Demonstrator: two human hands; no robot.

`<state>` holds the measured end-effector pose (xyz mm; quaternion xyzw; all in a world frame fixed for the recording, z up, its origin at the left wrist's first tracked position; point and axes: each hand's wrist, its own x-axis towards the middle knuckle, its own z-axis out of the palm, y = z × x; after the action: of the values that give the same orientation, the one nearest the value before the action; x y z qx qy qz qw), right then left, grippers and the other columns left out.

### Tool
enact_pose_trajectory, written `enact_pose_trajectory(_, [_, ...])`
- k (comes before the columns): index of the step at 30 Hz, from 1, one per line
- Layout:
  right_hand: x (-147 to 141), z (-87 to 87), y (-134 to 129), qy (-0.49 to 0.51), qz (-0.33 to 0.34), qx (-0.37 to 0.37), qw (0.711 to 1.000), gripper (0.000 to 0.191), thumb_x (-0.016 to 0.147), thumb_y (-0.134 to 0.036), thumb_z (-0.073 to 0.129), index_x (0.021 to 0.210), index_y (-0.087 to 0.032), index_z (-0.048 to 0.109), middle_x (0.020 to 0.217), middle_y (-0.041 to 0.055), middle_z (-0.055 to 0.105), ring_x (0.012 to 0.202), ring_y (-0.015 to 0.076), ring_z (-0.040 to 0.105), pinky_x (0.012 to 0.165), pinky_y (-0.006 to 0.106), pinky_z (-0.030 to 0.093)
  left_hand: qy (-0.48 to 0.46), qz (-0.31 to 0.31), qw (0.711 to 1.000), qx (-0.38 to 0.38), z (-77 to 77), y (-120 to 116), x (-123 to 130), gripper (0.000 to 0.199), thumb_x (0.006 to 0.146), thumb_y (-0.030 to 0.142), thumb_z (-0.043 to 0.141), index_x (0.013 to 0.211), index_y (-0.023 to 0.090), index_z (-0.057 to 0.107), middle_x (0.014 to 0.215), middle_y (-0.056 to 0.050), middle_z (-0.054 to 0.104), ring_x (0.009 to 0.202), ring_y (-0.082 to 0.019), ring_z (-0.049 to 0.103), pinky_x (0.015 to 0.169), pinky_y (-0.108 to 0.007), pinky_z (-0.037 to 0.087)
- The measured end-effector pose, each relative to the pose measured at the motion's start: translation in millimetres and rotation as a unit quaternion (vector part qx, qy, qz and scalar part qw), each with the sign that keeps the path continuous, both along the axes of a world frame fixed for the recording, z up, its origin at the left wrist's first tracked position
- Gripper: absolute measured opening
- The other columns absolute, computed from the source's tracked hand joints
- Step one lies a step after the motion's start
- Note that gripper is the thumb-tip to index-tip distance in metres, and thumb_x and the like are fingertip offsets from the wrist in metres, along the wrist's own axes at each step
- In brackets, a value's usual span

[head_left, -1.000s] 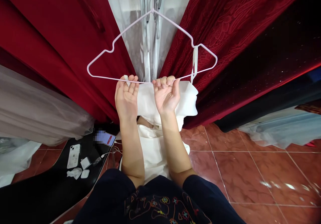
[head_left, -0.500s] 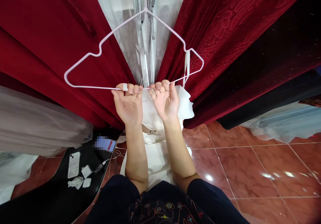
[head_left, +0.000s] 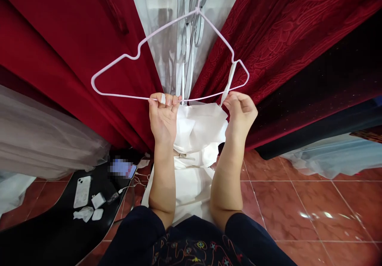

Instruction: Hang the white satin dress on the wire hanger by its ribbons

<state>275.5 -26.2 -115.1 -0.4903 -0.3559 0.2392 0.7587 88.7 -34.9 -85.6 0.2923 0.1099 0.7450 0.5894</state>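
Note:
A pale lilac clothes hanger hangs in front of me, its hook up by a metal frame. My left hand has its fingers closed round the hanger's bottom bar, and white tape wraps one finger. At the hanger's right end a white strap loops over the notch and runs down past the bottom bar. My right hand pinches this strap just below the bar. Below hangs a white garment, bunched in folds, with more white cloth lower down between my forearms.
Red curtains hang on both sides, with metal hangers behind. On the left, a black table bears a lit phone, a white phone, a charger and crumpled tissue. Red floor tiles lie to the right.
My right hand has left the hanger's bottom bar, moved right and taken hold of the strap. My left hand keeps its grip on the bar. The view has shifted slightly.

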Motion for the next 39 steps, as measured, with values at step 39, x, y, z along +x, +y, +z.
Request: enact_pose_trajectory(39, [-57.9, 32.2, -13.0, 0.217, 0.177, 0.119, 0.953, 0.035, 0.093, -0.054, 0.056, 0.081, -0.023, 0.049, 0.063, -0.0050, 0.038, 0.062, 0.0075, 0.053, 0.076, 0.030, 0.056, -0.015, -0.047, 0.998, -0.032, -14.0, 6.0, -2.0, 0.029, 0.110, 0.034, 0.040, 0.088, 0.023, 0.055, 0.079, 0.001, 0.050, 0.079, -0.012, 0.063, 0.100, -0.031, 0.055])
